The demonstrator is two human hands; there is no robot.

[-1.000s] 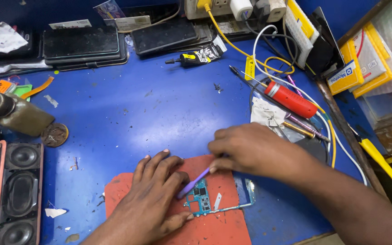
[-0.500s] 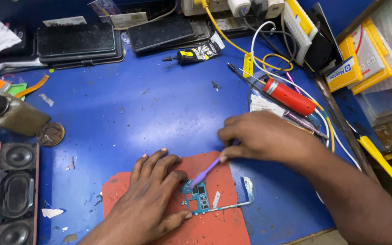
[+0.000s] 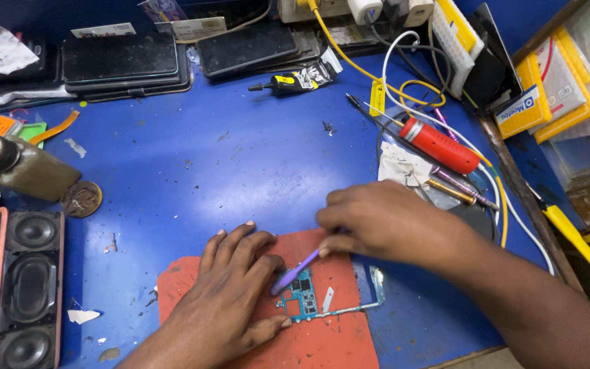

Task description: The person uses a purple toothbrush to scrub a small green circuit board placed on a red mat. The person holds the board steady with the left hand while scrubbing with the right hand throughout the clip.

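Note:
A small teal circuit board in a thin metal frame lies on a red-orange mat near the table's front edge. My left hand rests flat on the mat, fingers spread, its thumb and fingertips pressing beside the board. My right hand holds a purple brush-like tool whose tip touches the top of the board. Part of the board's left side is hidden under my left fingers.
A red-handled tool, screwdrivers and yellow and white cables lie at the right. Dark phones and a glue tube sit at the back. A speaker and a metal bottle stand at the left on the blue table.
The right hand has slid a little left and down, bringing the purple tool's tip lower onto the board. The left hand stays pressed on the mat.

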